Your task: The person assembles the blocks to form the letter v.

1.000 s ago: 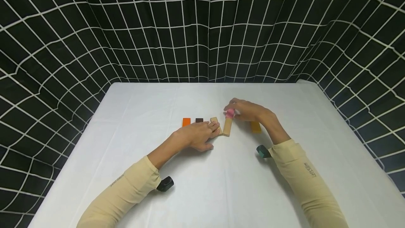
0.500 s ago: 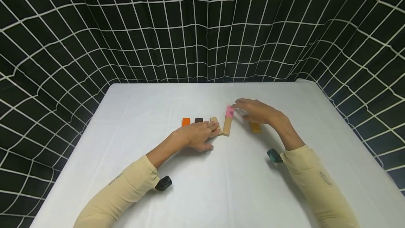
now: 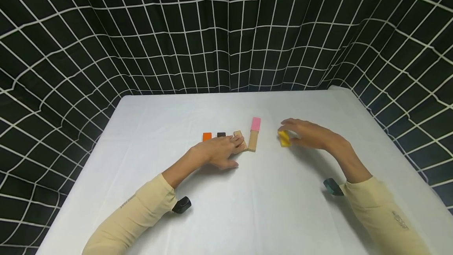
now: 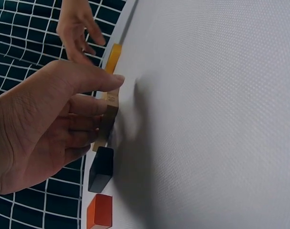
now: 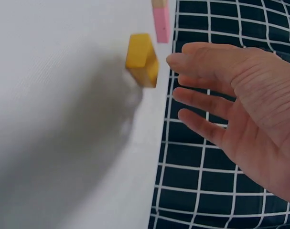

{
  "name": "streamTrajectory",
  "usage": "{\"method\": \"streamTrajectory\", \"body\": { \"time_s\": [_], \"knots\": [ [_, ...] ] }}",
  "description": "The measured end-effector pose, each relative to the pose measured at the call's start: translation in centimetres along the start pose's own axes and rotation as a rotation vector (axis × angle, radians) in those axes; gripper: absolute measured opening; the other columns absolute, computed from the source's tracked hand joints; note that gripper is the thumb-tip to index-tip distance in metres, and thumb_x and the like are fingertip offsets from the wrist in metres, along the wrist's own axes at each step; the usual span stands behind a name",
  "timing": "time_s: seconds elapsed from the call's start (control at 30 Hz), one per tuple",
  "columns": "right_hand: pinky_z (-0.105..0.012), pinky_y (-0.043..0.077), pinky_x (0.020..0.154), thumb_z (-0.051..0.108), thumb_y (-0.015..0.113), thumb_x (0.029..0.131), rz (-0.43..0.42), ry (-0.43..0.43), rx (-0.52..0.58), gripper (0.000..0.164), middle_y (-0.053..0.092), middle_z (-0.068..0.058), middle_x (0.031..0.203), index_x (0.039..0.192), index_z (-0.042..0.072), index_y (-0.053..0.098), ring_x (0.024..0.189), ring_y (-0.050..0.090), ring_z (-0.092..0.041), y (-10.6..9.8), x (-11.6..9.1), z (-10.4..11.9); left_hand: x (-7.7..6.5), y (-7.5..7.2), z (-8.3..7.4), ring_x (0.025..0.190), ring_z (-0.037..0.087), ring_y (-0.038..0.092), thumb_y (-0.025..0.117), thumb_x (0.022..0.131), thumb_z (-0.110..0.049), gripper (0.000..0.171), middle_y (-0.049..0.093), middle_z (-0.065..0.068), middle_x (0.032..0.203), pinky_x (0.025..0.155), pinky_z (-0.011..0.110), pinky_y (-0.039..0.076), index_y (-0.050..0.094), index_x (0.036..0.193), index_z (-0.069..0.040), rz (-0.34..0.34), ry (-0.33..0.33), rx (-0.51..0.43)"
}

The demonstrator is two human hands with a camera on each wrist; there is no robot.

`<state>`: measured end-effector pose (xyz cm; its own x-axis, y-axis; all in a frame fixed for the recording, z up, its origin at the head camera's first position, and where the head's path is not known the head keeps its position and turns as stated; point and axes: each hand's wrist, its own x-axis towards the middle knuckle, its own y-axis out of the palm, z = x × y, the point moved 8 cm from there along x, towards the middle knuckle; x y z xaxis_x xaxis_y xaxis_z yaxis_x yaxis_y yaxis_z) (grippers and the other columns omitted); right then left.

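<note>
My left hand (image 3: 217,153) lies over a plain wooden block (image 3: 237,133), its fingertips touching it and its thumb held apart. Just right of that block, a second wooden block (image 3: 253,141) meets it at the near end, forming a V. A pink block (image 3: 256,124) adjoins the second block's far end. Farther right, my right hand (image 3: 308,133) hovers beside a yellow block (image 3: 284,139), fingers on the far side and thumb on the near side. In the right wrist view a gap shows between that hand and the yellow block (image 5: 142,59). My left hand partly covers the first wooden block.
An orange block (image 3: 207,136) and a dark block (image 3: 221,134) lie left of the wooden ones, partly behind my left hand. A white cloth covers the table (image 3: 226,215). Black curtains (image 3: 226,30) with a white grid stand around the back and sides.
My right hand let go of the pink block, which stays at the end of the second wooden block, and moved right to the yellow block. My left hand has stayed in place.
</note>
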<state>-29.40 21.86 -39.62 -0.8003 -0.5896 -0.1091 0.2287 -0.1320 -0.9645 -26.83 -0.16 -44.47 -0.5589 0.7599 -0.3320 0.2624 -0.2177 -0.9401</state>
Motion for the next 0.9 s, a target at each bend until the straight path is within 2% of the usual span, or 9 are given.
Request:
{"method": "streamTrajectory", "body": {
  "time_s": [0.27, 0.5, 0.7, 0.9],
  "knots": [
    [-0.060, 0.050, 0.112, -0.002, 0.078, 0.089, -0.023, -0.026, -0.011, 0.048, 0.057, -0.024, 0.150, 0.135, 0.005, 0.067, 0.139, 0.055, -0.046, 0.8, -1.1, -0.6, -0.1, -0.1, 0.0, 0.163, 0.027, 0.025, 0.055, 0.105, -0.049, 0.072, 0.022, 0.008, 0.175, 0.134, 0.039, 0.026, 0.033, 0.164, -0.015, -0.002, -0.005, -0.014],
    [-0.062, 0.049, 0.112, -0.002, 0.078, 0.088, -0.036, -0.028, -0.014, 0.048, 0.057, -0.025, 0.149, 0.134, 0.003, 0.067, 0.139, 0.054, -0.047, 0.9, -1.7, -1.0, 0.2, -0.1, -0.4, 0.163, 0.028, 0.025, 0.055, 0.105, -0.048, 0.072, 0.023, 0.011, 0.175, 0.134, 0.039, 0.026, 0.034, 0.164, -0.013, -0.006, 0.018, -0.011],
    [-0.063, 0.049, 0.112, 0.001, 0.080, 0.088, -0.045, -0.051, -0.018, 0.052, 0.056, -0.024, 0.151, 0.138, 0.007, 0.066, 0.141, 0.053, -0.048, 1.3, -1.4, -0.7, 0.2, 0.0, -0.1, 0.163, 0.027, 0.025, 0.055, 0.105, -0.049, 0.073, 0.023, 0.010, 0.175, 0.134, 0.039, 0.026, 0.033, 0.164, -0.014, 0.012, -0.005, 0.013],
    [-0.062, 0.050, 0.112, 0.002, 0.081, 0.088, -0.038, -0.016, -0.029, 0.051, 0.057, -0.022, 0.151, 0.136, 0.011, 0.068, 0.140, 0.054, -0.047, 1.6, -1.2, -1.0, 0.2, -0.2, -0.4, 0.162, 0.030, 0.026, 0.056, 0.105, -0.048, 0.074, 0.024, 0.014, 0.174, 0.133, 0.040, 0.027, 0.034, 0.164, -0.010, 0.002, 0.023, 0.014]
  ]
}}
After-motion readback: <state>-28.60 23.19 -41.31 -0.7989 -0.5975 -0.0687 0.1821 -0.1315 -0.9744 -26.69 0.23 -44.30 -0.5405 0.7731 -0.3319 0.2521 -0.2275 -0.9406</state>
